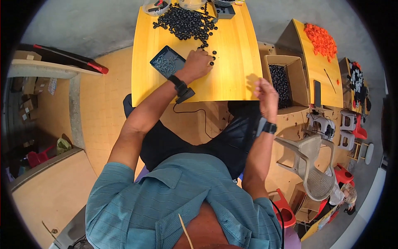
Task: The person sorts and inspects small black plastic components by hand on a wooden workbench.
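My left hand [198, 65] reaches over the yellow table, its fingers bent down among a few loose black rings [214, 52]. The fingertips are closed; whatever they pinch is hidden. Beside that wrist lies a dark tray [176, 57] of small grey pieces. Farther back spreads a large heap of black rings [182, 21]. My right hand [268, 98] hovers at the table's right edge, near a cardboard box [296, 79] of black pieces. Its fingers are loosely bent and apart, with nothing visible in them.
Clear tubs [156, 7] and a grey box [225, 11] stand at the table's far edge. To the right, a second table [306, 54] bears an orange heap [320, 41] and a dark phone-like slab [317, 93]. A plastic chair [311, 162] stands at lower right.
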A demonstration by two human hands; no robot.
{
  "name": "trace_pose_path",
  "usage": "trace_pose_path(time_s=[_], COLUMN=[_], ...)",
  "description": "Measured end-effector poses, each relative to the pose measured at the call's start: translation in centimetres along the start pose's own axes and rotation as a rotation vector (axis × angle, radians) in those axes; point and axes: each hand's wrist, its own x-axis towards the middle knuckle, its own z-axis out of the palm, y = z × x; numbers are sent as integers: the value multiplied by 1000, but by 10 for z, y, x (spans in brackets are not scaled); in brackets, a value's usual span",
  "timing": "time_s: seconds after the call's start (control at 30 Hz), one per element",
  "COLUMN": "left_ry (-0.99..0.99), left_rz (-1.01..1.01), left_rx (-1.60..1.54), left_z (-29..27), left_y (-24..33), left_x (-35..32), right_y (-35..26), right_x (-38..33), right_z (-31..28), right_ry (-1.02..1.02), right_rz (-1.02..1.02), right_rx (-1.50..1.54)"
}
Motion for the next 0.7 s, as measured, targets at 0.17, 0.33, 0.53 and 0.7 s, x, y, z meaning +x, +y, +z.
trace_pose_path(time_s=[0.17, 0.33, 0.53, 0.7], left_ry=[17, 66, 207, 102], left_rz=[-87, -90, 204, 206], left_rx=[128, 73, -205, -225], left_z=[39, 28, -21, -34], left_y=[4, 15, 47, 47], left_x=[1, -11, -66, -94], right_y=[46, 68, 80, 94], right_x=[-30, -42, -54, -65], right_z=[59, 85, 100, 102], right_ry=[-191, -198, -274, -337], right_rz=[148, 232, 314, 425], right_rx=[13, -6, 155, 230])
